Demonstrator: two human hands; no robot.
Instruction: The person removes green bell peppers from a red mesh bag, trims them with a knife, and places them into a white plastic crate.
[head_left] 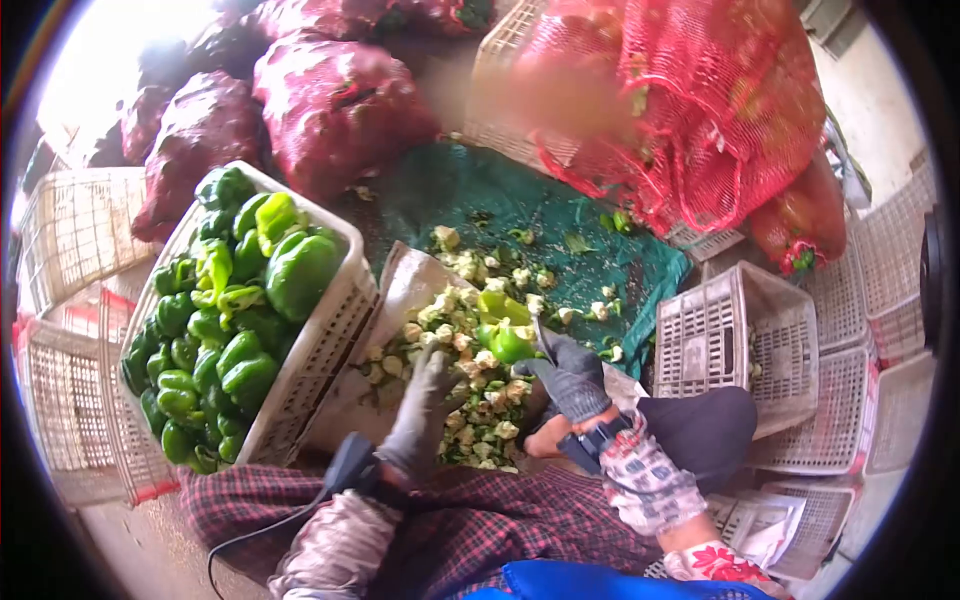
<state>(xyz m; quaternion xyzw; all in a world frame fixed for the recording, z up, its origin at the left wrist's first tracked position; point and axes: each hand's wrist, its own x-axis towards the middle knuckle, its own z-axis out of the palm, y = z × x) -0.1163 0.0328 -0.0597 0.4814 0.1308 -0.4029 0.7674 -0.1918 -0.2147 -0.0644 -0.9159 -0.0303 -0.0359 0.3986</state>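
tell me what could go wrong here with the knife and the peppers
1. The right hand seems to hold a knife against a green pepper while the left hand reaches into the pile of cut cores right beside it; a slip could reach the gloved fingers.
2. A bare foot shows just below the cutting spot, so a dropped blade might land on it.
3. The crate of green peppers is heaped to its rim; a nudge could spill some.
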